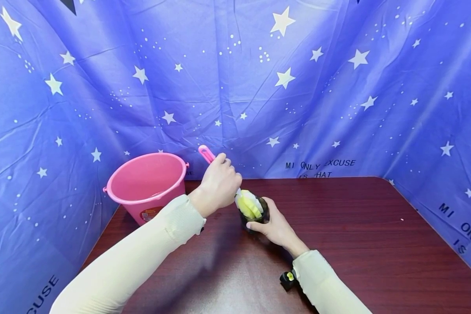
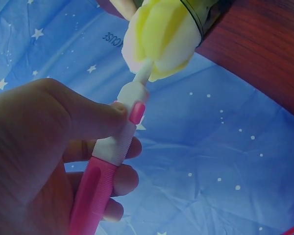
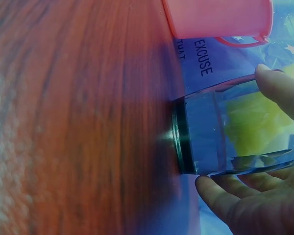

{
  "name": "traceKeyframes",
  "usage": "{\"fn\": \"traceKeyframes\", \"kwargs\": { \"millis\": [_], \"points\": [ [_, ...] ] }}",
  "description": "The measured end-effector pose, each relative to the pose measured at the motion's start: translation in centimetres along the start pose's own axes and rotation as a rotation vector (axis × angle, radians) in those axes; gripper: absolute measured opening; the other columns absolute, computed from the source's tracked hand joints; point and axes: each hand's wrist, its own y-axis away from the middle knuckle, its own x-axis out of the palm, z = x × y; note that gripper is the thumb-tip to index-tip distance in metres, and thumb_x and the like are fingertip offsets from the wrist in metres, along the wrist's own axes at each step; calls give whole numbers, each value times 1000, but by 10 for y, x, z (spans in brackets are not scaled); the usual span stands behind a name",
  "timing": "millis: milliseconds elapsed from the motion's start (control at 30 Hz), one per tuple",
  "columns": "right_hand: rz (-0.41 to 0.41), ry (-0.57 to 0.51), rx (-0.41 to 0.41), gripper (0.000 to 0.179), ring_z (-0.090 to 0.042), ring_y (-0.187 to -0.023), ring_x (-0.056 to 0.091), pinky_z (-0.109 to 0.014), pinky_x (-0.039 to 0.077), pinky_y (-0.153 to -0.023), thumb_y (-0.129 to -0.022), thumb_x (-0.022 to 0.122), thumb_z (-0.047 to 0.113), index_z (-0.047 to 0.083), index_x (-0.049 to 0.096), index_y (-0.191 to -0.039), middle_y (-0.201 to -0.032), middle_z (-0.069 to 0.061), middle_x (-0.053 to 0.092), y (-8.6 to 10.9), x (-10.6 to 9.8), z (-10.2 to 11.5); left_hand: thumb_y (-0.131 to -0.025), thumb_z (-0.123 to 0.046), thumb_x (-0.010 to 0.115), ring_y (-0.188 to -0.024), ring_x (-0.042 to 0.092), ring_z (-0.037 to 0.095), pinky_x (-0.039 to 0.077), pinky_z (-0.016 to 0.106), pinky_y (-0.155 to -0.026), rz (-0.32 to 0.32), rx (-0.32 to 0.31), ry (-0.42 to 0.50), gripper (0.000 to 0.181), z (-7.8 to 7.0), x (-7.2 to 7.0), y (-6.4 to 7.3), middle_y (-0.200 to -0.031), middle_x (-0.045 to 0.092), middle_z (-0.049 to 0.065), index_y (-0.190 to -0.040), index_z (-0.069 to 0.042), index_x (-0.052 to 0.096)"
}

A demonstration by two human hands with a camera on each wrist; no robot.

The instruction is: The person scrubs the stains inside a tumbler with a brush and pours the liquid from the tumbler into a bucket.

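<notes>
My left hand grips a sponge cup brush by its pink and white handle, the thumb lying near a pink button. The brush's yellow and white sponge head sits partly inside a dark, see-through glass cup, part of it bulging above the rim. Around the cup's side curl the thumb and fingers of my right hand. In the right wrist view the yellow sponge shows through the cup's wall, in its upper part, and the lower part holds no sponge.
A pink bucket stands at the left of the dark red wooden table, beside my left forearm. Blue cloth with white stars hangs behind the table and along both sides. A black wrist device is at my right cuff.
</notes>
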Motion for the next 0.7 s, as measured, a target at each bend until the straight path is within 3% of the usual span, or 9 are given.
{"fn": "traceKeyframes", "kwargs": {
  "millis": [200, 367, 700],
  "points": [
    [-6, 19, 5, 80, -22, -112, 52, -41, 40, -95, -75, 82, 28, 11, 36, -137, -127, -10, 53, -9, 4, -25, -81, -38, 63, -83, 55, 24, 30, 39, -84, -8, -5, 1, 22, 1, 1, 3, -81, 68, 2, -84, -17, 69],
    [-9, 9, 20, 80, -20, -112, 52, -40, 40, -96, -72, 83, 30, 16, 36, -136, -127, -7, 53, -9, 4, -26, -77, -36, 66, -82, 55, 24, 31, 39, -84, -19, -14, 2, 21, 2, 2, 5, -80, 67, 2, -84, -17, 69],
    [-7, 6, 12, 79, -22, -112, 51, -42, 39, -96, -74, 82, 29, 13, 37, -137, -128, -9, 53, -9, 4, -26, -78, -35, 64, -77, 55, 24, 31, 39, -79, -28, -40, 17, 21, 3, 4, 12, -76, 65, 3, -79, -15, 67]
  ]
}}
